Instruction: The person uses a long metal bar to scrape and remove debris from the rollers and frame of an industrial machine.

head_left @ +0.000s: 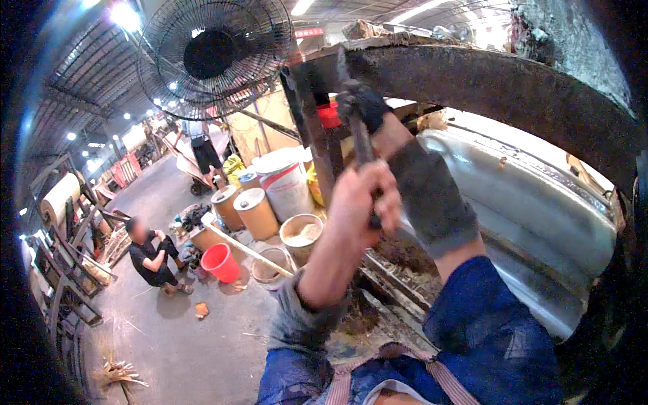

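A dark, bar-like tool [363, 143] stands nearly upright before me, its narrow greyish tip pointing up toward the dark metal beam [513, 84]. My left hand [370, 192], bare-fingered and somewhat blurred, is closed around its lower part. Higher up, my right hand [364, 106] in a dark glove is wrapped round the same tool, close below the tip. The tool's exact kind I cannot make out. Grey sleeves cover both forearms. To the right of my right forearm lies a large shiny metal roller [540, 216]; whether the tool touches the beam is unclear.
A caged fan [216, 57] hangs at upper left. Left of my arms stand a red bucket [221, 263], drums [256, 212] and a tub [302, 231]. A person [154, 260] sits low on the floor; another [202, 145] stands farther back. Wooden racks [64, 250] line the left.
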`<action>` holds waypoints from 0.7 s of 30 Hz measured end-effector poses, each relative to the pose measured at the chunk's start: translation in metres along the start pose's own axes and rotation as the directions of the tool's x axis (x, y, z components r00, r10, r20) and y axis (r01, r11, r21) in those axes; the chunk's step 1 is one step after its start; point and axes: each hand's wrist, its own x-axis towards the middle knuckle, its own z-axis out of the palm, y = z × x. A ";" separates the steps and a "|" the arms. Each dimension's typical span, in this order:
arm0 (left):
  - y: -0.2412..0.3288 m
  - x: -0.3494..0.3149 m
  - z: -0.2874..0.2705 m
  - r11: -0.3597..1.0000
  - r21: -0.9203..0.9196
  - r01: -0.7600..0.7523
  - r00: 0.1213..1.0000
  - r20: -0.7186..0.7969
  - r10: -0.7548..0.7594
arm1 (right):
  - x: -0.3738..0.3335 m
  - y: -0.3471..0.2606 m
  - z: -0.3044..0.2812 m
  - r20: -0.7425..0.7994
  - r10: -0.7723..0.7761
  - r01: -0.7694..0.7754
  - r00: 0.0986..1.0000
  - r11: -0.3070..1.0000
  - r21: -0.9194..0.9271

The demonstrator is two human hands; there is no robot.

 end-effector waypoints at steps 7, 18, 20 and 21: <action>-0.060 -0.067 0.068 0.995 0.089 -0.035 0.999 0.030 0.033 | -0.052 -0.052 -0.041 -0.058 0.073 -0.071 0.996 0.997 0.030; -0.024 -0.057 0.025 0.987 0.144 0.069 0.997 0.026 -0.073 | -0.027 -0.041 -0.010 -0.133 -0.129 0.129 0.983 0.992 -0.010; -0.062 -0.083 0.044 0.980 0.194 0.041 0.997 0.051 -0.052 | -0.040 -0.071 -0.042 -0.101 -0.036 0.031 0.994 0.998 -0.052; -0.071 -0.095 0.044 0.980 0.188 0.063 0.998 -0.004 -0.064 | -0.051 -0.068 -0.036 -0.104 0.022 -0.019 0.994 0.999 0.029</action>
